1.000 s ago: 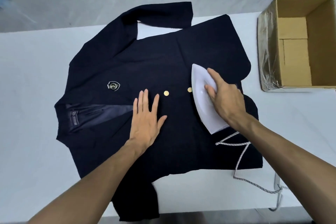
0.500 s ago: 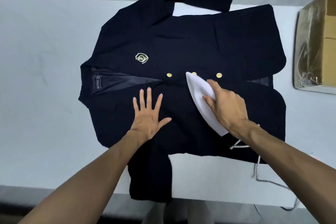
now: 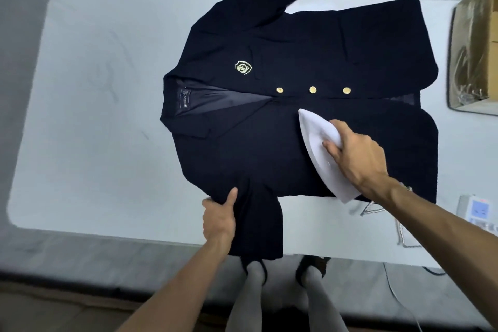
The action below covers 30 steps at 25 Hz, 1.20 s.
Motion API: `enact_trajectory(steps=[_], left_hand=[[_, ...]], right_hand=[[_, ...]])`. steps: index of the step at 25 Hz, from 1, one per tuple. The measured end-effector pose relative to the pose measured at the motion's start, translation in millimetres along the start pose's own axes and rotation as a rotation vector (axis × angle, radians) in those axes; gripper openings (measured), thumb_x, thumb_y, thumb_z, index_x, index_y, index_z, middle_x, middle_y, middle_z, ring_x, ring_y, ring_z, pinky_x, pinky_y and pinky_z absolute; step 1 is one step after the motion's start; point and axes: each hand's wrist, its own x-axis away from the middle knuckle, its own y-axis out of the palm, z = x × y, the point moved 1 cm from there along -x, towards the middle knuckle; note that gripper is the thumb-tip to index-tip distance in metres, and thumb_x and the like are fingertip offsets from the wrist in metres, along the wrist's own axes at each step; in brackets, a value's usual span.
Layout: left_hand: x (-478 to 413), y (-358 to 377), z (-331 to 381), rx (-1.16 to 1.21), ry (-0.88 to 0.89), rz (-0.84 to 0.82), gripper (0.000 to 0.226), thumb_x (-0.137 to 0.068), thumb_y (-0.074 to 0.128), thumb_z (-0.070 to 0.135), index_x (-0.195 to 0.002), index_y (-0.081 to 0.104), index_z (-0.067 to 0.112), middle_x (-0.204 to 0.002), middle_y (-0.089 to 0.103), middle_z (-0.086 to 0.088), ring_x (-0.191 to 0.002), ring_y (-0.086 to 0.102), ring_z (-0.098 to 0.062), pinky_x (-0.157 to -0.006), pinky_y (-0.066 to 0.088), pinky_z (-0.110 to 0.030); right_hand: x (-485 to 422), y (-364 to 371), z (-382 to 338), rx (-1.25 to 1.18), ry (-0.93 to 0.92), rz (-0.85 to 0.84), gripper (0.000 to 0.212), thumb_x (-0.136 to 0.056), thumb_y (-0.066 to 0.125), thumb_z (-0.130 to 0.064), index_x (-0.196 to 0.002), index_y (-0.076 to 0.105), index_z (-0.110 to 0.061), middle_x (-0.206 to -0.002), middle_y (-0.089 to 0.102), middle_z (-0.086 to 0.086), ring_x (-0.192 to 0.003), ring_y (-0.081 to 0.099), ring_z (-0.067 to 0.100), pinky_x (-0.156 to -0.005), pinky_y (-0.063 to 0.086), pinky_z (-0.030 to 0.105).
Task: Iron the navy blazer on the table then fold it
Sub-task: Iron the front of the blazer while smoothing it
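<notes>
Matt navy cloth blazer (image 3: 336,43) with shiny gold buttons (image 3: 312,89), smooth white iron (image 3: 320,151), brown cardboard box (image 3: 485,21).

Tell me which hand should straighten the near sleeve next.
Left. The left hand grips that sleeve near the shoulder, while the right hand is busy holding the iron on the blazer.

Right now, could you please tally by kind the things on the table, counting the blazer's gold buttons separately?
Navy blazer: 1
Gold buttons: 3
Iron: 1
Cardboard box: 1
White device at the right edge, too blurred to identify: 1
Total: 7
</notes>
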Motion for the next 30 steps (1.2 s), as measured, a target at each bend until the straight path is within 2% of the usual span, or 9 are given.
enact_trajectory(steps=[2, 5, 9, 17, 21, 23, 25, 28, 30], left_hand=[[6.7, 1.0, -10.4, 0.011, 0.067, -0.147, 0.071, -0.074, 0.063, 0.076, -0.111, 0.06, 0.016, -0.103, 0.068, 0.004, -0.094, 0.066, -0.024, -0.091, 0.054, -0.045], [8.1, 0.4, -18.8, -0.147, 0.194, -0.151, 0.044, -0.077, 0.077, 0.052, -0.091, 0.062, 0.013, -0.094, 0.07, 0.001, -0.087, 0.067, -0.022, -0.087, 0.056, -0.042], [14.7, 1.3, -13.2, 0.089, 0.144, -0.266, 0.041, -0.084, 0.074, 0.037, -0.111, 0.062, 0.008, -0.109, 0.07, -0.002, -0.099, 0.067, -0.024, -0.096, 0.053, -0.043], [38.3, 13.7, -2.9, 0.384, 0.006, -0.28, 0.031, -0.089, 0.068, 0.03, -0.112, 0.066, 0.01, -0.11, 0.073, -0.009, -0.091, 0.064, -0.029, -0.089, 0.055, -0.046], [44.0, 5.6, 2.3, 0.44, -0.007, -0.322, 0.025, -0.092, 0.066, 0.021, -0.112, 0.067, 0.008, -0.108, 0.074, -0.009, -0.098, 0.07, -0.028, -0.065, 0.056, -0.031], [45.3, 1.9, 2.3, 0.487, -0.017, -0.393, 0.025, -0.095, 0.062, 0.017, -0.118, 0.066, 0.007, -0.114, 0.073, -0.008, -0.104, 0.069, -0.027, -0.074, 0.056, -0.03], [45.6, -4.1, 2.1, 0.568, -0.044, -0.47, 0.025, -0.099, 0.058, 0.013, -0.122, 0.064, 0.006, -0.118, 0.072, -0.005, -0.107, 0.069, -0.022, -0.084, 0.054, -0.03], [45.1, -12.8, 7.2, 0.627, -0.048, -0.545, 0.025, -0.1, 0.055, 0.01, -0.122, 0.063, 0.004, -0.117, 0.072, -0.008, -0.107, 0.07, -0.022, -0.088, 0.054, -0.032], [44.6, -13.9, 11.9, 0.627, -0.025, -0.564, 0.023, -0.1, 0.054, 0.009, -0.12, 0.064, 0.004, -0.116, 0.072, -0.009, -0.106, 0.07, -0.024, -0.086, 0.057, -0.033]], right_hand=[[5.3, -0.5, 9.3, -0.106, 0.096, -0.014, 0.037, -0.097, 0.049, -0.039, -0.132, 0.044, -0.029, -0.092, 0.065, 0.01, -0.081, 0.056, 0.035, -0.07, 0.044, 0.039], [10.0, -2.0, 26.3, -0.193, 0.216, -0.023, 0.036, -0.095, 0.048, -0.032, -0.131, 0.047, -0.025, -0.098, 0.064, 0.013, -0.08, 0.05, 0.033, -0.071, 0.042, 0.038], [8.6, -13.2, 54.0, -0.114, 0.271, 0.078, 0.041, -0.091, 0.048, -0.024, -0.131, 0.046, -0.016, -0.1, 0.063, 0.019, -0.078, 0.047, 0.033, -0.07, 0.036, 0.036], [-18.3, -14.5, 97.6, -0.276, 0.547, 0.111, 0.04, -0.098, 0.045, -0.02, -0.135, 0.04, -0.005, -0.12, 0.058, 0.025, -0.106, 0.056, 0.044, -0.077, 0.038, 0.038], [-8.4, -21.1, 81.8, -0.276, 0.48, 0.314, 0.04, -0.092, 0.055, -0.023, -0.127, 0.045, -0.007, -0.124, 0.052, 0.012, -0.108, 0.052, 0.032, -0.084, 0.04, 0.038], [21.4, -11.0, 49.8, -0.39, 0.243, 0.355, 0.031, -0.088, 0.06, -0.024, -0.117, 0.053, -0.013, -0.115, 0.053, -0.001, -0.101, 0.052, 0.019, -0.086, 0.04, 0.032], [58.4, 30.6, 9.7, -0.312, -0.043, 0.074, 0.031, -0.088, 0.067, -0.031, -0.113, 0.063, -0.012, -0.113, 0.056, 0.004, -0.105, 0.052, 0.021, -0.092, 0.041, 0.032], [103.4, 86.0, -34.6, -0.67, 0.208, -0.545, 0.053, -0.085, 0.069, -0.048, -0.121, 0.059, -0.011, -0.114, 0.06, 0.0, -0.102, 0.057, 0.012, -0.082, 0.045, 0.02], [115.8, 105.2, -45.2, -0.899, 0.377, -0.636, 0.048, -0.082, 0.073, -0.045, -0.113, 0.058, -0.012, -0.108, 0.065, -0.005, -0.091, 0.062, 0.005, -0.069, 0.046, 0.012]])
